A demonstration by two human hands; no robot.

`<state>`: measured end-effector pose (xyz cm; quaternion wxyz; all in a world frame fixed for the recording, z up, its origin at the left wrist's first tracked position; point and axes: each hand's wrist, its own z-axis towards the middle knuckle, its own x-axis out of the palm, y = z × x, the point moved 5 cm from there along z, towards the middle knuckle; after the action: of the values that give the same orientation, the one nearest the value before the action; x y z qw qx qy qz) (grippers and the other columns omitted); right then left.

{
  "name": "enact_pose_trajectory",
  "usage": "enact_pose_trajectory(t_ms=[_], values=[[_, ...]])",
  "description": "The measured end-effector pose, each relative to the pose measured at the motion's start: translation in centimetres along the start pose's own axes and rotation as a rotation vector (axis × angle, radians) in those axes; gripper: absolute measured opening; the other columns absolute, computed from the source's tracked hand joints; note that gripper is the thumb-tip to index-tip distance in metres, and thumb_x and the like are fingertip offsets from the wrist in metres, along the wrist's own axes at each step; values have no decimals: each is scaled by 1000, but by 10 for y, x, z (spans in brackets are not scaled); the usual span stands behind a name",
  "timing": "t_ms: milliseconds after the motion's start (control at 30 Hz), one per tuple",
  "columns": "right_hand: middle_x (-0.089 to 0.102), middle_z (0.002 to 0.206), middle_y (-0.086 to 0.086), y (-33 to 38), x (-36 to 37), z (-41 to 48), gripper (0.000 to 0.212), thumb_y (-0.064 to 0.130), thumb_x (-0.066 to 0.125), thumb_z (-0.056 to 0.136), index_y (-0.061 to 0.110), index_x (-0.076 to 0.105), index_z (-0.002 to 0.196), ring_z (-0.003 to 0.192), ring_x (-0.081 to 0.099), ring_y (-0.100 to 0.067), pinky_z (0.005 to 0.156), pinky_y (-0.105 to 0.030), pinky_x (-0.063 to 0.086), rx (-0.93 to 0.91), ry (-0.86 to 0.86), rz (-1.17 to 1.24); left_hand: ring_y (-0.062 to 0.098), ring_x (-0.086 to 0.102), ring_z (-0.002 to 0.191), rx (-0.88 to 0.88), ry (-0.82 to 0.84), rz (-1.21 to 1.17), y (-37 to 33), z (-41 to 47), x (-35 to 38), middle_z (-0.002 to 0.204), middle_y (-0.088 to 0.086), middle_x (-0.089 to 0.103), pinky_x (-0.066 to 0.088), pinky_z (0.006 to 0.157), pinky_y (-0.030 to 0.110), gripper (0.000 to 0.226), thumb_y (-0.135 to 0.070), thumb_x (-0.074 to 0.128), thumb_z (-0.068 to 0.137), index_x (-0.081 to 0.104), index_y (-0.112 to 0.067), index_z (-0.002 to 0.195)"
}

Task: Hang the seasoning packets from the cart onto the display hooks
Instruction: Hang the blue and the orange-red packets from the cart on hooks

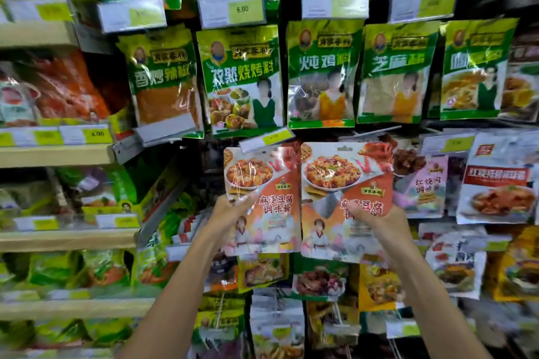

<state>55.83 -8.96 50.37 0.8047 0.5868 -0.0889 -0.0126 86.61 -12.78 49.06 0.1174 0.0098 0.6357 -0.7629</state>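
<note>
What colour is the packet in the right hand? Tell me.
The packet is orange and white; head view.

Cream shelves (55, 156) at left — yellow price tags (97, 134) along them.

Left hand (230, 214) grips left orange packet (271, 181), right hand (379, 221) grips right orange packet (329, 192), both upright, side by side with edges touching, just below hanging green packets (242, 79), price tag (267, 138) at left one's top.

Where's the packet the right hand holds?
Head view, just right of centre: the right packet, beside its twin in the left hand, below a green packet.
</note>
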Motion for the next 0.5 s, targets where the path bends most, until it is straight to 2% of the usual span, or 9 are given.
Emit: enact_pose_trajectory(t_ms=[100, 300, 400, 500], values=[[71, 67, 18, 2, 0, 5, 13, 15, 75, 79, 23, 66, 82, 59, 66, 4, 47, -7, 47, -6, 3, -11, 15, 43, 35, -20, 29, -18, -1, 10, 10, 44, 6, 46, 43, 41, 28, 52, -56, 73, 66, 55, -8, 59], [74, 77, 15, -2, 2, 14, 14, 22, 77, 77, 23, 67, 87, 68, 69, 0, 51, -9, 49, -7, 27, -6, 13, 42, 32, -67, 40, -21, 9, 16, 19, 36, -1, 44, 43, 39, 25, 49, -53, 73, 65, 54, -9, 59], [75, 79, 10, -6, 4, 19, 14, 22, 78, 76, 23, 68, 85, 72, 71, -5, 57, -16, 52, 5, 34, 1, 15, 42, 32, -91, 24, -30, 11, 21, 20, 36, 1, 45, 43, 37, 25, 47, -47, 73, 74, 54, -5, 62], [75, 80, 9, -12, 7, 21, 18, 25, 79, 74, 20, 68, 88, 73, 71, -6, 65, -23, 50, 34, 44, 2, 19, 42, 36, -91, 6, -38, 8, 26, 22, 41, 5, 45, 42, 39, 25, 51, -47, 72, 76, 52, -6, 54]])
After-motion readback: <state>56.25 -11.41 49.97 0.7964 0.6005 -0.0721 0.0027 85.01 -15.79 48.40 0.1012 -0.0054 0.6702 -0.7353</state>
